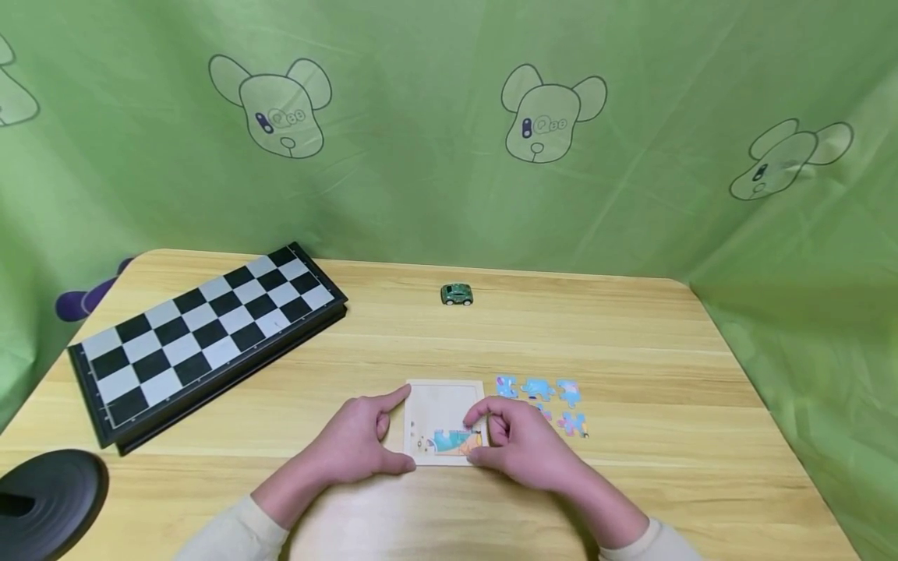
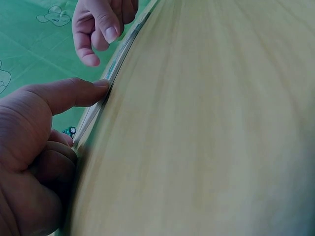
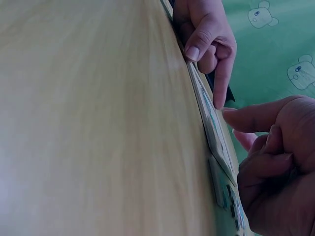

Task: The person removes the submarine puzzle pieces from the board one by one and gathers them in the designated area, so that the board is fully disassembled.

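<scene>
In the head view a small puzzle tray (image 1: 445, 395) with a pale wooden rim lies on the table. Joined puzzle pieces (image 1: 449, 442), blue-green and orange, fill part of its lower side. My left hand (image 1: 358, 440) holds the tray at its left side, index finger at the far corner and thumb at the near corner; its other fingers are curled. Over the tray's right side is my right hand (image 1: 522, 442), thumb and index finger spread around the pieces. No piece shows between those fingertips. In the right wrist view this hand (image 3: 280, 162) is beside the tray; contact is unclear.
Several loose puzzle pieces (image 1: 537, 389) lie right of the tray. A green toy car (image 1: 457, 294) stands farther back. On the left lie a folded chessboard (image 1: 210, 323) and a round black object (image 1: 52, 506). A green curtain (image 1: 421, 156) hangs behind the table.
</scene>
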A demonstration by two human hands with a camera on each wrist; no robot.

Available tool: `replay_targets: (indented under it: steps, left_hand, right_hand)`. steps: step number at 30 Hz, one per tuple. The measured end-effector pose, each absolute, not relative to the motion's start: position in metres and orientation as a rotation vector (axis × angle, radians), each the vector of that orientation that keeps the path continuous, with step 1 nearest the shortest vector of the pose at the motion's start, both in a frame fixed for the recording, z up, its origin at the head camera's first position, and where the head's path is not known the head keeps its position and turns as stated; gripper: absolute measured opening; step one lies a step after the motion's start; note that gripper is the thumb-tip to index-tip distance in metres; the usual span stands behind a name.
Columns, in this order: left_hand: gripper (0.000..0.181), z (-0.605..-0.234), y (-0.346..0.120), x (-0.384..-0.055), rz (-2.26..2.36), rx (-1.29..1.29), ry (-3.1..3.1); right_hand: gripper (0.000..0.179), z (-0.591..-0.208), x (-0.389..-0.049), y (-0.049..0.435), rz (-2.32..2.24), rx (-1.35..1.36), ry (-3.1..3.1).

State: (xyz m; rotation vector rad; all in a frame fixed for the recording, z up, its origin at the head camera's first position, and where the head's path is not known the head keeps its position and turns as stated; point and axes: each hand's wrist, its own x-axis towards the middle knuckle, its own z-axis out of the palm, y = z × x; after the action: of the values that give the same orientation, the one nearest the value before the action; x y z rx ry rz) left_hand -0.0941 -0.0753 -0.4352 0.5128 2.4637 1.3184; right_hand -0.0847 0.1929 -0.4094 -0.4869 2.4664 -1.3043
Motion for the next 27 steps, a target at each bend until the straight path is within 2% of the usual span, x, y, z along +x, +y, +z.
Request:
replay_targets:
  steps: [27]
  left_hand:
    - [0.102,-0.438,-0.076,-0.095,1.318,0.531,2.468]
  right_hand:
    - [0.024,-0.413,-0.091,0.175,-1.190,-0.553,2.417]
